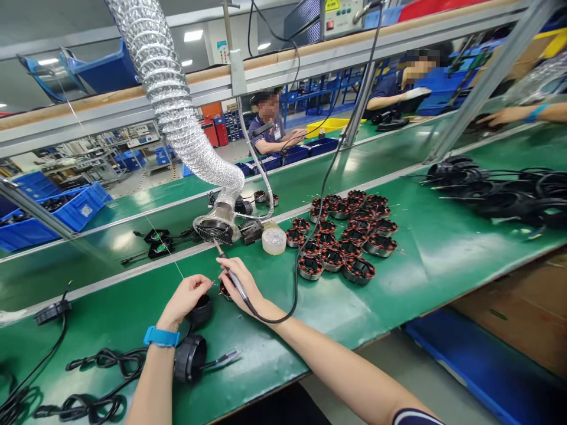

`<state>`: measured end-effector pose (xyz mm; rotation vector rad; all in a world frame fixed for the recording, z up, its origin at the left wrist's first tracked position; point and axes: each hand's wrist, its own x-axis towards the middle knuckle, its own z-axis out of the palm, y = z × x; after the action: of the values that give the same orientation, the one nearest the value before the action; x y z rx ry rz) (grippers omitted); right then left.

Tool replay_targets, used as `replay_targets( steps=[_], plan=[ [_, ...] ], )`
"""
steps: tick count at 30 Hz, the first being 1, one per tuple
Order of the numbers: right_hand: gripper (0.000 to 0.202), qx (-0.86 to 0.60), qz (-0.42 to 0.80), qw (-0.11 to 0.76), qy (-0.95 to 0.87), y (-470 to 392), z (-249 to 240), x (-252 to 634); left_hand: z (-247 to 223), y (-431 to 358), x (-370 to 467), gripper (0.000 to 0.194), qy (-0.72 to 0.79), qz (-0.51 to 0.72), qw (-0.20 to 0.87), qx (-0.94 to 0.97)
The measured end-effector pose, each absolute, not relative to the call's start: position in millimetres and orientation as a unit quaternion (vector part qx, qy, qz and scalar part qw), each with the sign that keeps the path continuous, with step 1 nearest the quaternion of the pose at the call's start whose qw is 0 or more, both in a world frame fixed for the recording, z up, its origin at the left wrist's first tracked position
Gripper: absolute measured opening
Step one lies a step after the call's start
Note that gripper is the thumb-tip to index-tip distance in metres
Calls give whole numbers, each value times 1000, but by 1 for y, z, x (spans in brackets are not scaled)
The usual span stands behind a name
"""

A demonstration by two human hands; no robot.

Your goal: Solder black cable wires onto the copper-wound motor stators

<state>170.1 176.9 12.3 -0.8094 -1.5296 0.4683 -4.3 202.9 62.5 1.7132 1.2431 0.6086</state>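
Note:
My right hand (243,282) grips a soldering iron (237,283), its tip pointing up and away toward a fume duct mouth. Pinched in my left hand (191,295) is a thin strand, which looks like the solder wire (178,268) running down from the upper left; its end at the fingertips is too small to make out. A motor stator (225,290) with copper-red windings is mostly hidden behind my right hand. Beneath my left hand sits a black round housing (201,311). Nearer me lies another black housing (190,359) with stripped wire ends.
Several stators (332,258) stand grouped on the green bench (266,330). A flexible silver duct (177,112) hangs down, beside a round white container (274,241). Black cables (95,407) lie front left, black cabled parts (500,192) at right. Co-workers sit across the bench.

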Motion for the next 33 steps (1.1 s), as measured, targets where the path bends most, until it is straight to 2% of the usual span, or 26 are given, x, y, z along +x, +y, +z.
replay_targets(
  steps=[10, 20, 26, 33],
  plan=[
    [55, -319, 228, 603, -695, 178, 8, 163, 60, 202, -5, 36, 491, 235, 447, 710],
    [49, -323, 186, 595, -712, 173, 8, 159, 63, 199, -7, 35, 476, 205, 421, 745],
    [49, -338, 137, 593, -718, 169, 3, 161, 65, 196, -8, 38, 461, 186, 468, 730],
    [53, -340, 79, 573, -742, 167, 5, 162, 70, 198, -7, 33, 465, 218, 387, 766]
  ],
)
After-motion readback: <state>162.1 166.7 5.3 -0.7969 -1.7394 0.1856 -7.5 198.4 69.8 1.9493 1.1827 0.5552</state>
